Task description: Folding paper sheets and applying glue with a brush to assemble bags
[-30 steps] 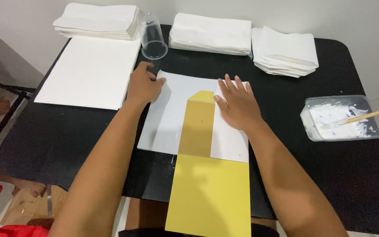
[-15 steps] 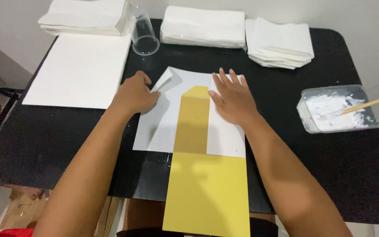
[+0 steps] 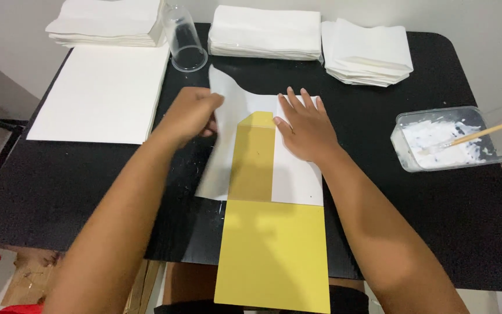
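Two sheets lie under my hands on the black bench (image 3: 448, 232): a white paper sheet (image 3: 294, 180) and a long yellow card strip (image 3: 271, 250) laid over its middle, the strip's lower end hanging past the near edge of the bench. My left hand (image 3: 190, 113) is closed on the white sheet's left edge, fingers pinched on the paper, and that side stands lifted and curled up off the bench toward the strip. My right hand (image 3: 309, 128) lies flat with fingers spread, pressing on the white sheet just right of the strip's pointed top, thumb touching the yellow card. Beside my left hand lies a flat stack of large white sheets (image 3: 103, 93). Along the far edge sit three piles of folded white paper (image 3: 265, 32), and a clear plastic cup (image 3: 184, 38) stands mouth down between the first two. Well off to my right is a clear plastic tub of white paste (image 3: 445, 139) with a wooden-handled brush (image 3: 483, 131) resting in it.
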